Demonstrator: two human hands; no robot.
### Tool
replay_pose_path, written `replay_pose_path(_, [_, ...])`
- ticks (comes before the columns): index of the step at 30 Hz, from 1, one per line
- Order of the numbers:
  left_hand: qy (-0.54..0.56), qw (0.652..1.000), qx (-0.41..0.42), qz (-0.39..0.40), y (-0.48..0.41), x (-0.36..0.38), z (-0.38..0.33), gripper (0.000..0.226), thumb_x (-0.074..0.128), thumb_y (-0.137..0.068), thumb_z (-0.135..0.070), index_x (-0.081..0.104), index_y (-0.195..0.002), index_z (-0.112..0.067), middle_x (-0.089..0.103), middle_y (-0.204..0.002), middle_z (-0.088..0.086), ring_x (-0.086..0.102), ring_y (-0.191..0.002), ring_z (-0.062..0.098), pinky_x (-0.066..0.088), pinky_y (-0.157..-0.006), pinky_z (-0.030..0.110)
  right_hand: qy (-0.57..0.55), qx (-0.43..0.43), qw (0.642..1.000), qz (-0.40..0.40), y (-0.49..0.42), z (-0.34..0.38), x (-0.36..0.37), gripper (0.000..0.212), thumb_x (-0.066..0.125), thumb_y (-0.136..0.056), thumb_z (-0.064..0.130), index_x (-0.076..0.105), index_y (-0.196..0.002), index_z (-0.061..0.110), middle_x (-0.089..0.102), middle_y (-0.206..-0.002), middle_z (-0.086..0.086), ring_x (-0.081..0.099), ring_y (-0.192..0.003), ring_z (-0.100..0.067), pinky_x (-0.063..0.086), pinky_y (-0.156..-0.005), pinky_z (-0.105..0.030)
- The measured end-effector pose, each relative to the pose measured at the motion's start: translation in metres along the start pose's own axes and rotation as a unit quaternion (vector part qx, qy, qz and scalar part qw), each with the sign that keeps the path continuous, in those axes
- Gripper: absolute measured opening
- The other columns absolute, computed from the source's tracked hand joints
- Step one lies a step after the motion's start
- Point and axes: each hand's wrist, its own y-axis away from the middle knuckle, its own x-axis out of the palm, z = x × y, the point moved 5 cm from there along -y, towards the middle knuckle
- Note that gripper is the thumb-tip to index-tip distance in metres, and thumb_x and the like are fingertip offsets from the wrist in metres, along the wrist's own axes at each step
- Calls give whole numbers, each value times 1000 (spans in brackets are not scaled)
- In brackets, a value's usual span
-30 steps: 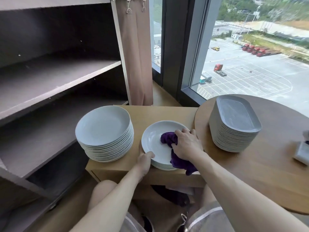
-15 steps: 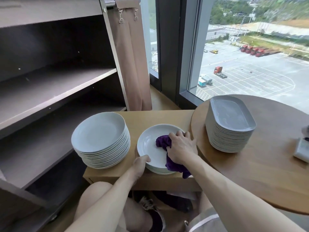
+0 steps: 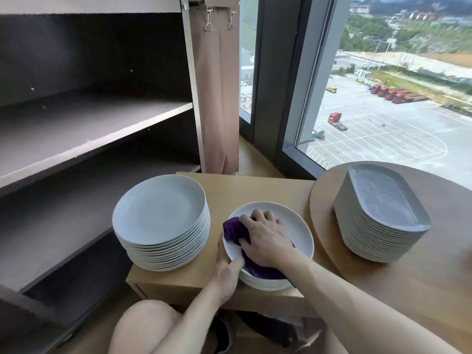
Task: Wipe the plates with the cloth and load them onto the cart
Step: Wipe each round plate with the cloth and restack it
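Note:
A short stack of white round plates [image 3: 298, 226] sits on a low wooden stand [image 3: 255, 187]. My right hand [image 3: 265, 238] presses a purple cloth [image 3: 233, 229] onto the top plate, fingers curled over it. My left hand [image 3: 227, 273] grips the near left rim of that top plate, thumb on its upper face. A taller stack of round white plates [image 3: 161, 221] stands to the left on the same stand. The dark cart [image 3: 97, 129] with bare shelves fills the left side.
A stack of grey oblong plates [image 3: 380, 213] stands on the round wooden table [image 3: 408, 290] at the right. A brown curtain [image 3: 217, 98] hangs behind the stand, with a large window beyond. My bare knee [image 3: 145, 325] is below the stand.
My right hand has slid the purple cloth leftward across the top plate. My left hand has kept hold of the rim. The camera has shifted, so everything sits more to the right.

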Motion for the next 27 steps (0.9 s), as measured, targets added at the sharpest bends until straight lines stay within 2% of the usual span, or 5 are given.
replay_pose_path(5, [-3,999,8,-36,2,0,0,84,57,-71,-19,32,-149,-34,55,-137,-10,55,-119,0,47,-99,23,14,58,998,-20,-17,-26,-1,44,46,-97,53,41,-137,35,46,-140,-2,41,-128,-33,38,-99,-50])
replay_pose_path(9, [-4,999,2,-53,1,-2,1,76,58,-67,-22,37,-135,-50,56,-133,-10,55,-117,4,46,-95,26,65,69,995,-16,-9,-37,-8,40,45,-100,52,44,-134,31,48,-141,-6,44,-127,-35,39,-99,-52])
replay_pose_path(20, [-20,999,18,-45,9,0,-9,75,58,-66,-23,36,-133,-48,55,-133,-3,54,-119,17,48,-90,27,16,103,993,61,52,-45,-21,58,25,-98,65,44,-136,26,46,-143,-7,38,-134,-35,30,-106,-52])
replay_pose_path(24, [-79,996,43,-10,15,-2,-8,95,57,-77,-53,5,-156,-47,28,-162,-9,32,-146,12,32,-120,42,9,82,996,40,58,-30,-21,42,25,-103,53,45,-128,27,49,-132,-2,43,-122,-31,32,-100,-49])
replay_pose_path(27, [-103,992,70,-13,15,-3,-5,89,50,-83,-71,-8,-149,-61,14,-167,-15,18,-152,5,21,-126,41,-3,47,998,39,58,-20,-20,26,29,-101,51,44,-107,31,46,-113,4,44,-110,-27,32,-88,-45])
